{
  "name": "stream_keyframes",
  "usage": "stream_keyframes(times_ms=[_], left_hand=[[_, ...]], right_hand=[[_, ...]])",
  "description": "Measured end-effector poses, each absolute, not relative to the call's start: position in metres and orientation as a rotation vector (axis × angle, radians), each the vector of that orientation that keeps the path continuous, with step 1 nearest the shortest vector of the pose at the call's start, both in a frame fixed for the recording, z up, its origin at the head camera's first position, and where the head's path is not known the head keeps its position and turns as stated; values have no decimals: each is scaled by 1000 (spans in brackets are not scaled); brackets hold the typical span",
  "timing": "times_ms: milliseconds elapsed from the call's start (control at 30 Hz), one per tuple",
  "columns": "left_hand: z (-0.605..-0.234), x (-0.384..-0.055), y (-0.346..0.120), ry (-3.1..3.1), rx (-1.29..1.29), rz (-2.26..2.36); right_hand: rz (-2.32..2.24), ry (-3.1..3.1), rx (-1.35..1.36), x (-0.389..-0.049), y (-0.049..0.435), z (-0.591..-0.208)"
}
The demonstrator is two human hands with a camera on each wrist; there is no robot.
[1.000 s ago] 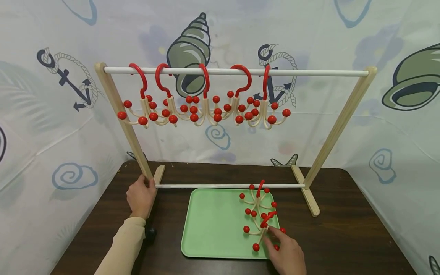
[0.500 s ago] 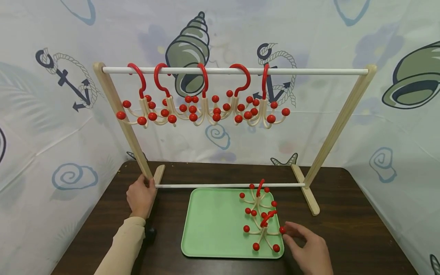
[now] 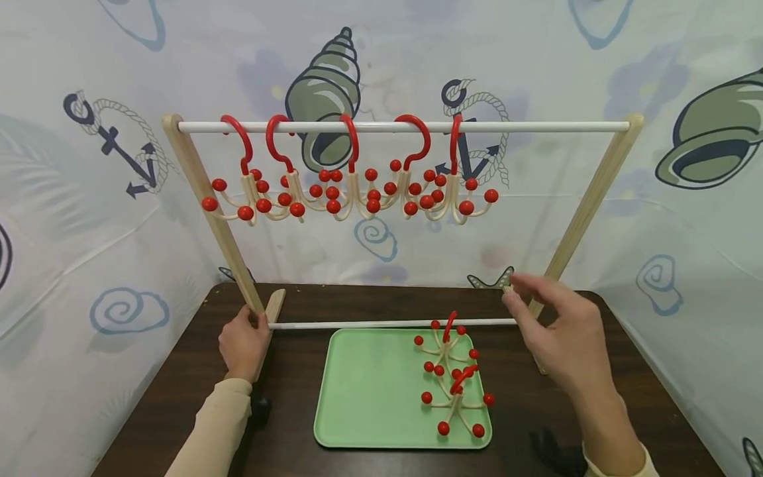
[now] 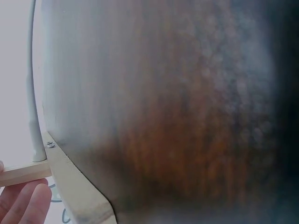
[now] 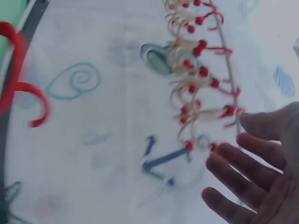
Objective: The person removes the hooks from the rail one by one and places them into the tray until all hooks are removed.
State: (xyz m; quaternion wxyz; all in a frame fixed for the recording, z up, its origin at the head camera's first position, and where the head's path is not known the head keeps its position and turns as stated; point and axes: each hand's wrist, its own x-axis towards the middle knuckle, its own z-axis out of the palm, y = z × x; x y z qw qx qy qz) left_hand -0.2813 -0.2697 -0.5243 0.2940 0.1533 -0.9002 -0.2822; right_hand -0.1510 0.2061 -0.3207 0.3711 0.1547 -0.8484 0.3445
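My left hand (image 3: 243, 341) grips the foot of the rack's left wooden post (image 3: 220, 225), its fingers (image 4: 29, 200) bent round the wood in the left wrist view. Raised in front of the right post (image 3: 587, 205), my right hand (image 3: 563, 331) holds nothing; its fingers are spread and relaxed in the right wrist view. Several red-hooked hangers with pale curved arms and red ball tips, such as this rightmost one (image 3: 454, 179), hang from the white top rail (image 3: 554, 126). Two more, a far hanger (image 3: 446, 348) and a near hanger (image 3: 457, 397), lie on the green tray (image 3: 363, 397).
A white lower bar (image 3: 357, 324) runs between the rack's feet, just behind the tray. The dark wooden table (image 3: 632, 397) meets a cloth backdrop (image 3: 381, 252) printed with shells and anchors.
My right hand has left the near hanger on the tray, moved right, then risen to the front of the right post. My left hand keeps its grip; the hangers have stayed put.
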Motion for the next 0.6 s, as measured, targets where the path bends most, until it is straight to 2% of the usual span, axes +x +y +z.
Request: stream_keyframes(times_ms=[333, 600], left_hand=[[-526, -282, -271, -2388, 376, -745], [-525, -281, -270, -2394, 400, -755]], right_hand=[[875, -2250, 453, -216, 189, -234], [765, -2533, 529, -269, 180, -209]])
